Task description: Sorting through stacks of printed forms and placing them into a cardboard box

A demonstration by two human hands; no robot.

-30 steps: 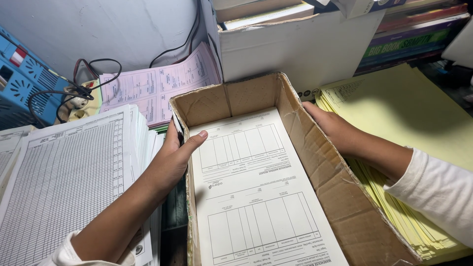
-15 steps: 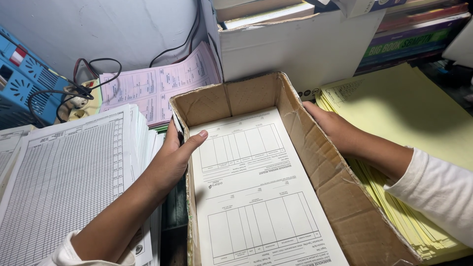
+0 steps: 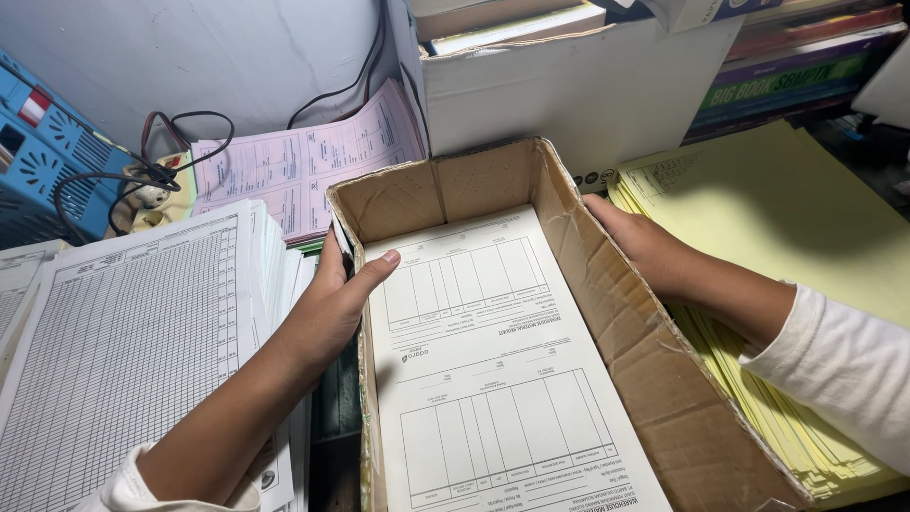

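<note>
**Both hands on an open cardboard box of forms**

Between two paper stacks, centre of view, sits a brown cardboard box (image 3: 607, 313), lid off, walls worn and creased. Inside, flat on the bottom: a stack of white printed forms (image 3: 483, 360) w/ ruled tables, filling nearly the whole floor of the box.

Left hand (image 3: 332, 303) grips the box's left wall near the far corner: thumb hooked over the rim, tip touching the top form; fingers wrapped outside, mostly hidden. Right hand (image 3: 645, 248) lies flat against the outside of the right wall, fingers pointing to the far end; fingertips hidden behind the cardboard, so can't tell how far they curl. White sleeve on each forearm.

Surroundings:
- L of box: tall stack of white gridded sheets (image 3: 133, 341), touching left forearm.
- Behind that: pink forms (image 3: 294, 166), partly under the box corner.
- R of box: pale yellow sheets (image 3: 787, 218), right forearm resting across them.
- Far L: blue vented device (image 3: 43, 156) w/ black cables (image 3: 152, 171).
- Behind box: white carton (image 3: 578, 95); books (image 3: 796, 71) stacked at its right.
</note>
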